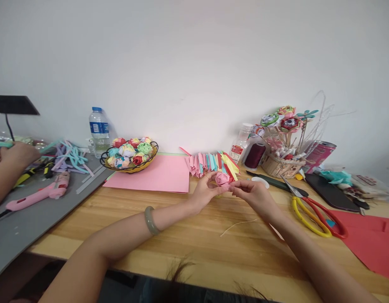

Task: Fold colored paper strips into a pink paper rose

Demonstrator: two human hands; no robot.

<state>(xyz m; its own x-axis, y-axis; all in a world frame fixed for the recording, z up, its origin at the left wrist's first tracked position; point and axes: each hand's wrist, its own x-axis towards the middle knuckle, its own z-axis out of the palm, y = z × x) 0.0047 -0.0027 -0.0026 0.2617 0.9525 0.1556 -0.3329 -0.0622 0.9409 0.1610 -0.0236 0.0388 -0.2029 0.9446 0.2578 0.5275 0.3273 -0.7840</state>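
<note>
My left hand [204, 192] is closed around a pink paper flower [222, 179], with its thumb along the underside. From the right, my right hand [251, 192] pinches the lower edge of the same flower, thumb against fingertips. Just behind the flower lies a row of folded paper strips [202, 163] in pink, blue, red and yellow. A thin piece of string [237, 226] rests on the wooden table [194, 248] below my hands.
At left are a basket of paper flowers [128, 168], pink sheets [162, 179], a water bottle [99, 132] and a pink glue gun [39, 198]; another person's hand [20, 155] works there. At right are scissors [320, 216], a thread spool [255, 155], a flower basket [284, 166] and a phone [331, 191].
</note>
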